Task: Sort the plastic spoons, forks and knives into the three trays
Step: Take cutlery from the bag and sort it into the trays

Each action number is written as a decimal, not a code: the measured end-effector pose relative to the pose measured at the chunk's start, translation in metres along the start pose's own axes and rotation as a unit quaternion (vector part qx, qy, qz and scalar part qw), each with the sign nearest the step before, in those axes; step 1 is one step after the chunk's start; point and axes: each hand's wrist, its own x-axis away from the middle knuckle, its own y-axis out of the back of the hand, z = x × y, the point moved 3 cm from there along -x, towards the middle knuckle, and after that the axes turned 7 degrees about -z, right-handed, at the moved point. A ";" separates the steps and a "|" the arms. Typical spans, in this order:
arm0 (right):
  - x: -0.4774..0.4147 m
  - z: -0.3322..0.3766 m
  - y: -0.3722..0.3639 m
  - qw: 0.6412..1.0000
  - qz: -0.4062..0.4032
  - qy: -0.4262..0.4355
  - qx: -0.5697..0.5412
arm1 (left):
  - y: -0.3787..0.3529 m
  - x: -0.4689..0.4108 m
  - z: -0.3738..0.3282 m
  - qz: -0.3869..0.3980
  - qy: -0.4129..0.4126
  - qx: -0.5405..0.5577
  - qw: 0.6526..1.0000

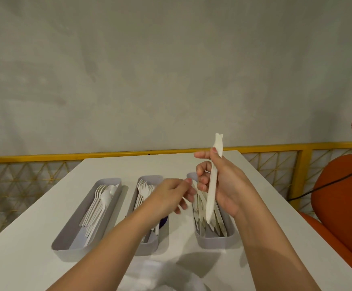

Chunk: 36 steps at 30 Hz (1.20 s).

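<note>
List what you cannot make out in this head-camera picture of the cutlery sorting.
- Head view: middle tray contents, mostly hidden by the left forearm.
- Left hand: blurred; whether its fingers hold anything is unclear.
- Right hand: its white piece is edge-on, type unclear.
- Right tray: far end behind hands.

No writing, label or number seems readable anywhere, not on the trays [66, 248] or cutlery [99, 203].
</note>
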 end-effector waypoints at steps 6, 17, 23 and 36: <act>-0.008 -0.006 0.009 0.997 -0.060 0.006 0.050 | -0.024 0.034 -0.012 0.179 -0.015 0.078 0.981; -0.022 -0.034 0.046 0.949 -0.082 -0.028 0.304 | -0.026 0.001 0.028 0.040 0.030 -0.017 0.999; -0.037 -0.062 0.046 0.836 -0.066 -0.034 0.543 | -0.036 -0.003 0.054 0.021 0.057 -0.114 0.992; -0.024 -0.069 0.043 0.834 -0.044 -0.035 0.548 | -0.033 0.004 0.051 0.003 -0.005 -0.139 0.990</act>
